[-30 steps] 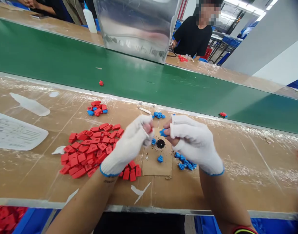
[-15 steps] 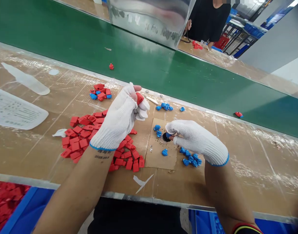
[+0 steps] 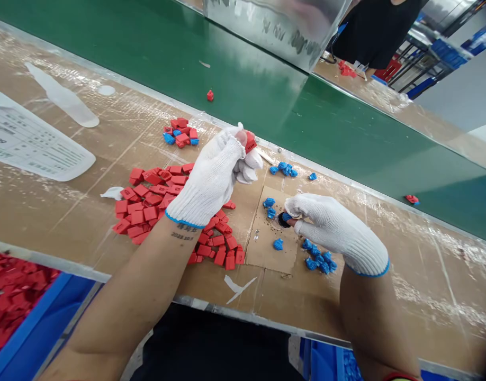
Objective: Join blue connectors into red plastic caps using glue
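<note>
Matt red plastic blocks (image 3: 137, 217) and lumpy, rough-textured blue plastic pieces (image 3: 325, 268) on a scuffed brown tabletop (image 3: 410, 312) with glossy patches.
White knitted-cloth gloves (image 3: 342, 230) look soft and matt, ribbed at the cuffs; the flat brown cardboard sheet (image 3: 262, 254) between them is dull; at far centre, the long green belt (image 3: 243, 84) is smooth with a faint sheen, the silver metal panel (image 3: 275, 26) mirror-glossy.

Brown worktop (image 3: 314, 312) carrying a flat cardboard piece (image 3: 267, 255), red blocks (image 3: 137, 217) heaped to the cardboard's left, blue pieces (image 3: 324, 267) beyond it and to its right, torn white scrap (image 3: 237, 289) on its near side, printed sheet (image 3: 40, 143) far to its left
</note>
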The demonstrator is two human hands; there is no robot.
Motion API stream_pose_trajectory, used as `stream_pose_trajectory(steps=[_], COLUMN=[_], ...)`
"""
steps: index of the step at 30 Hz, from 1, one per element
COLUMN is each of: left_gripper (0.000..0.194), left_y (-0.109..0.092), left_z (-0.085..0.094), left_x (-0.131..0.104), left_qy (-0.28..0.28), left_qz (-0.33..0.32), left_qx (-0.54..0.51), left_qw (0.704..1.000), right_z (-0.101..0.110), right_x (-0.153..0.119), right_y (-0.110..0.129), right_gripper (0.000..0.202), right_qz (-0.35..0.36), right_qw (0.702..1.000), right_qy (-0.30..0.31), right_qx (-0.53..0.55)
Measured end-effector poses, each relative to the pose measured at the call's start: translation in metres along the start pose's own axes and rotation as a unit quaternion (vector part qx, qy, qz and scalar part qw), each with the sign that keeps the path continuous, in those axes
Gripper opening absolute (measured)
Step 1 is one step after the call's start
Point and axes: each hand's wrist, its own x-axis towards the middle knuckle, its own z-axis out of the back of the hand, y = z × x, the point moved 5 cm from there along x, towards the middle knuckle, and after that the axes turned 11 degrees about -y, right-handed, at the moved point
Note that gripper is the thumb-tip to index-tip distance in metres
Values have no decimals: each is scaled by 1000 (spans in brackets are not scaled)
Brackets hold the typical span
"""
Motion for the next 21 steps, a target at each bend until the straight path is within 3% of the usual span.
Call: stream_pose_trajectory(steps=[4, 10, 21], left_gripper=[33, 33, 30], left_y=[2, 0, 3], left_z=[1, -1, 1], left_x=[2, 1, 2], left_qy=[-12, -24, -42], left_qz=[8, 30, 58], left_qx=[26, -13, -25], left_qw=[1000, 999, 997], right_z=[6, 19, 10], right_x=[-2, -5, -3], right_y=[1, -3, -4], right_gripper=[20, 12, 18], right_qz=[4, -38, -28], right_qw=[1000, 999, 999], right_qy=[-8, -1, 27], right_qx=[13, 30, 34])
